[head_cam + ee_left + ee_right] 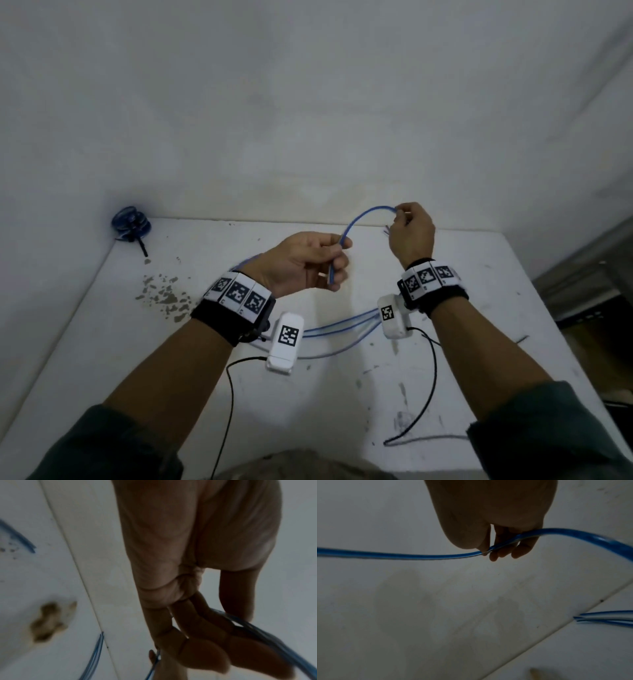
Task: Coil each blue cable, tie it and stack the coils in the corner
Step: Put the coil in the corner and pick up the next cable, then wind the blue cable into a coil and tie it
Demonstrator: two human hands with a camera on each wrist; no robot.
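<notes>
A blue cable [363, 216] arches in the air between my two hands above the white table [102, 325]. My left hand [329, 257] grips one part of it, palm up, fingers curled round the strand [267, 641]. My right hand [400, 216] pinches the cable further along, near the back wall, where the blue cable [402, 556] runs through its fingertips [494, 557]. More blue cable strands [342, 325] lie on the table under my wrists. A stack of tied blue coils [131, 222] sits in the far left corner.
White walls close the table at the back and left. Brown chipped patches [164, 296] mark the tabletop at the left. Black wrist-camera cords [424, 394] trail toward me. The table's right edge drops to a dark floor [582, 291].
</notes>
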